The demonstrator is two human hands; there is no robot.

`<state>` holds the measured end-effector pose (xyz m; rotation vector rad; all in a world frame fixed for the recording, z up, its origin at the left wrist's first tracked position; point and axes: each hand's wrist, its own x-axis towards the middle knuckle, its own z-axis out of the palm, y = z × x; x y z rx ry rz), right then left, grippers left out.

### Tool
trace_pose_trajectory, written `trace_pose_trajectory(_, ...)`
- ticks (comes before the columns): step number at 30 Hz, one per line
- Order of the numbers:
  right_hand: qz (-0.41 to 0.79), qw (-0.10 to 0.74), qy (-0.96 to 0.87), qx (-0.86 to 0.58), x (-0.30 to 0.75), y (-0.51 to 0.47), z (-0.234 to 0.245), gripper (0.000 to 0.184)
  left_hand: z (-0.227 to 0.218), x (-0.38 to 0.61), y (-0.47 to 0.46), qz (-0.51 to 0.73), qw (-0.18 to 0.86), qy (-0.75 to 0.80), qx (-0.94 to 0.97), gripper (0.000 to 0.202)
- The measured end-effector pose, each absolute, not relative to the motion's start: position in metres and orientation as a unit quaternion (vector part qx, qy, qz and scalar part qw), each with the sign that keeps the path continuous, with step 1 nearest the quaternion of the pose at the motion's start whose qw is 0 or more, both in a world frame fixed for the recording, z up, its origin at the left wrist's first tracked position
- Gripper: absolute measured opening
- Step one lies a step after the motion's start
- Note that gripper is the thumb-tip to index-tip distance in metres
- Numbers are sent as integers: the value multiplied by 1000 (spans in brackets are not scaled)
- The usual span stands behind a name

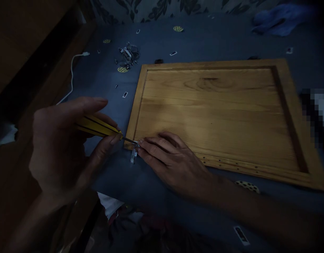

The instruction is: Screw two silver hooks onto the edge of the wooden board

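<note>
A yellow-handled screwdriver (pixel 100 127) with dark stripes is gripped in my left hand (pixel 60 151), the thumb and fingers closed around its handle. Its thin shaft slants down to a small metal hinge (pixel 134 154) at the near left corner of a framed wooden panel (pixel 209 105). My right hand (pixel 175 163) rests over the panel's near edge, its fingertips pinched against the hinge beside the screwdriver's tip. Part of the hinge juts past the panel's edge. The tip and any screw beneath it are too small to make out.
Metal hinges and screws (pixel 128 54) lie in a pile beyond the panel's far left corner, with a loose screw (pixel 116 85) nearer. A white cable (pixel 72 72) runs along the left. A blue cloth (pixel 283 19) lies at the back right. Patterned dark cloth (pixel 204 38) covers the surface.
</note>
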<state>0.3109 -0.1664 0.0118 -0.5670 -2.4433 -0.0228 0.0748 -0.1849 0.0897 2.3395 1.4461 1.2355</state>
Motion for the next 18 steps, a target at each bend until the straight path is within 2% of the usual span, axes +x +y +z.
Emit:
trace_pose_trajectory(7,6,298,-931,-213,311,-166,11,34,97,90,-190,415,54,536,733,68)
trace_pose_trajectory(12,-1,314,-925,-215,310,-165,13,38,99,82,-181,420,64,474,772,66)
trace_pose_trajectory(15,-1,318,-923,-215,310,-165,14,36,98,82,-176,400,91,478,777,58)
trace_pose_trajectory(18,-2,309,-927,-215,311,-165,14,39,93,88,-175,431,60,498,750,50)
